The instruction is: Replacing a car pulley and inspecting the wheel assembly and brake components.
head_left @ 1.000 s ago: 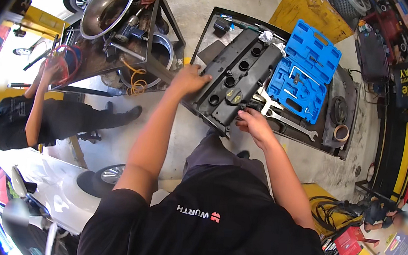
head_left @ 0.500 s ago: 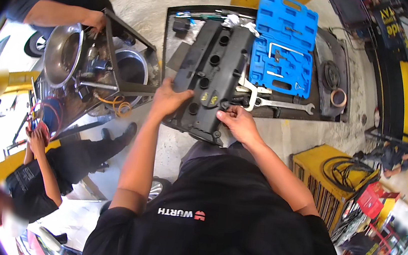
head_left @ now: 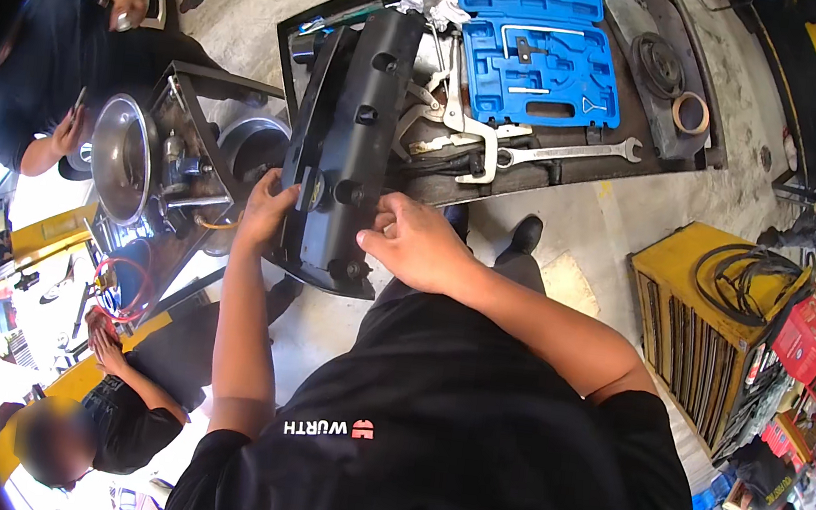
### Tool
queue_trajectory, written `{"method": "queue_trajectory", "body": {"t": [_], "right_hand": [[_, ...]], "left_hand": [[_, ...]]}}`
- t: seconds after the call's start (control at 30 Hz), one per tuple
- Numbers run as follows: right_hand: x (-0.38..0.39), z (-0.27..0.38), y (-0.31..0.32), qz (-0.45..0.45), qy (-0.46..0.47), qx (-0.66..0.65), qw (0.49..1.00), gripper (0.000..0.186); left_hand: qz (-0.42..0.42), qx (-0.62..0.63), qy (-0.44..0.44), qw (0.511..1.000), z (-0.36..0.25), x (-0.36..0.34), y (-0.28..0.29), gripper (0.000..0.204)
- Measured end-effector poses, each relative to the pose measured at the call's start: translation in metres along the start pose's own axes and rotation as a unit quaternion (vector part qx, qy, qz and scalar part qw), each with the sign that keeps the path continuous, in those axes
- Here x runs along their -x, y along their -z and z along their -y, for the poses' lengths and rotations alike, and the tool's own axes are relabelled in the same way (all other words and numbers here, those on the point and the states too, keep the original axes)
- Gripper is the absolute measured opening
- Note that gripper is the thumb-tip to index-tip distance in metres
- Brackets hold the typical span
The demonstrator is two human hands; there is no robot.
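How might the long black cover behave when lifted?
Probably stiff: the cover shows no sag along its length. It may dip at its far end, since the left hand and right hand are both toward its near end.

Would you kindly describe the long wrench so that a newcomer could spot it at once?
On the dark tray, right of the long black cover, find the open blue tool case. Just below that case in the picture lies a silver wrench. Unlike the C-shaped clamp by its left end, it is one straight bar, with an open jaw at the right.
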State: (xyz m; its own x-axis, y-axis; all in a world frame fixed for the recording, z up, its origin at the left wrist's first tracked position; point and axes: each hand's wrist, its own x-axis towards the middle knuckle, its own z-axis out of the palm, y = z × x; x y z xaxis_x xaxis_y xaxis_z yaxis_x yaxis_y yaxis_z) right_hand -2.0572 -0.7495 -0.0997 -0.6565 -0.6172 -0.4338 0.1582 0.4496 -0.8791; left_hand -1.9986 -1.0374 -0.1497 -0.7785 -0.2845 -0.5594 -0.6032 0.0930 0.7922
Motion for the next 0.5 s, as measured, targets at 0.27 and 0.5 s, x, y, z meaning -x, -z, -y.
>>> {"method": "queue_trajectory", "body": {"t": [0.27, 0.5], "right_hand": [[0.005, -0.031, 0.015, 0.024, 0.028, 0.064, 0.997, 0.057], [0.066, -0.092, 0.078, 0.051, -0.073, 0.092, 0.992, 0.053]], "left_hand": [[-0.092, -0.178, 0.000, 0.980, 0.013, -0.008, -0.006, 0.059], [-0.171, -0.354, 0.005, 0.920, -0.038, 0.014, -0.039, 0.080]]}}
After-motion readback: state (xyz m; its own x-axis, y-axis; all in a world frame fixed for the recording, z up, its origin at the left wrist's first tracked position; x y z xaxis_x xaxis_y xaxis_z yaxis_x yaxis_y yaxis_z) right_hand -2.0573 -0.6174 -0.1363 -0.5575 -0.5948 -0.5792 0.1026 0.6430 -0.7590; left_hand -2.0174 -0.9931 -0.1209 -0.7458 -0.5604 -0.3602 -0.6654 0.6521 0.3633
